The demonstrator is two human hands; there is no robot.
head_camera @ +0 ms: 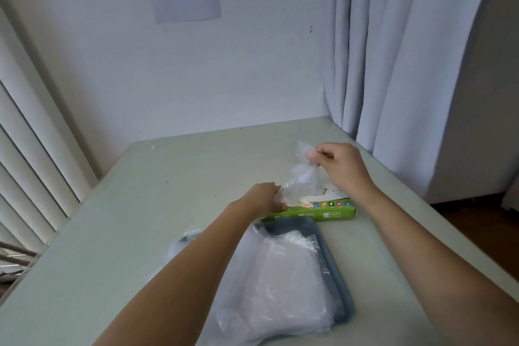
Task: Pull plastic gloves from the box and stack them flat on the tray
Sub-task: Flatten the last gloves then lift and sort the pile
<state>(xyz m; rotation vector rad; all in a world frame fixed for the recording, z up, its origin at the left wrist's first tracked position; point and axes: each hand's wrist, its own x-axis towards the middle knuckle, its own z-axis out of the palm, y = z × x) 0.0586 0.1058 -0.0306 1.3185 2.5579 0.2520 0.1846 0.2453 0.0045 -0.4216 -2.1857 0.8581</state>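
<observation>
Pinches a thin, clear, crinkly plastic glove point(303, 180) in the right hand point(337, 166), half drawn out of the flat green cardboard box point(314, 212) just below. Clasps the box's end with the left hand point(265, 199). Likely weightless, limp and slippery (prone to cling); best taken by one edge. Nearer than both hands, a filmy stack point(286, 275) on the blue-grey plastic tray point(341, 289), on the pale counter point(140, 205).
</observation>
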